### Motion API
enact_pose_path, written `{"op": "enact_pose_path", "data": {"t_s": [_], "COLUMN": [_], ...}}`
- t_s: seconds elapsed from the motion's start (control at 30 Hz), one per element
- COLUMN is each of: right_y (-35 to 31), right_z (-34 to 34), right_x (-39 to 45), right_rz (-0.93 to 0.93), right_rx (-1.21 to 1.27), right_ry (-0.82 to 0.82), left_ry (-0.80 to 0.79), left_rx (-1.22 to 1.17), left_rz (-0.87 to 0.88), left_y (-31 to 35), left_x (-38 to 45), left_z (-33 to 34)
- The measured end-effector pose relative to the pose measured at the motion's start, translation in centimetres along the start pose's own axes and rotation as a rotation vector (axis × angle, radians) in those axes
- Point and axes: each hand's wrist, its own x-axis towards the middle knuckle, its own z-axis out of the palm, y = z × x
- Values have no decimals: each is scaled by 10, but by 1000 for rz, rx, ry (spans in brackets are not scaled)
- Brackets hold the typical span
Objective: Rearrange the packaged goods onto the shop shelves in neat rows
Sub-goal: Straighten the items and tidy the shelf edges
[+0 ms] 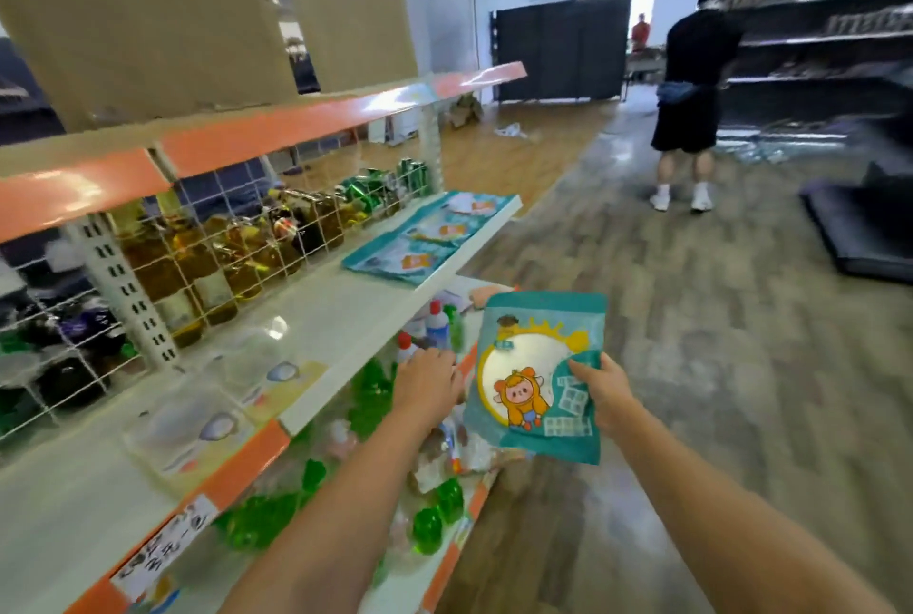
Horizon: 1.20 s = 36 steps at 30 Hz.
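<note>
1. Middle shelf beside me: white board, orange strip along part of its front edge.
2. Far end: teal packets lie flat in an overlapping row.
3. Nearer end: pale, clear-fronted packets lie flat.
4. Lower shelf under it carries green bottles and white bottles with red caps.
5. Top shelf bears cardboard sheets.

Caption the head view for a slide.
Right hand holds a teal pouch beside the shelf; left hand reaches below.
</note>
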Motion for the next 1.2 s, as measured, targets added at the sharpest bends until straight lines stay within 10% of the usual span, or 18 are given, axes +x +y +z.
{"op": "enact_pose_path", "data": {"t_s": [0.53,1.2], "right_y": [-45,-166], "right_z": [-60,-130], "right_x": [99,300], "right_rz": [4,-24], "right_rx": [53,-10], "right_ry": [283,201], "left_ry": [-57,-37], "left_rx": [-104,-131], "left_rz": [287,230], "left_y": [83,203], "left_x": [170,356], "left_z": [54,68]}}
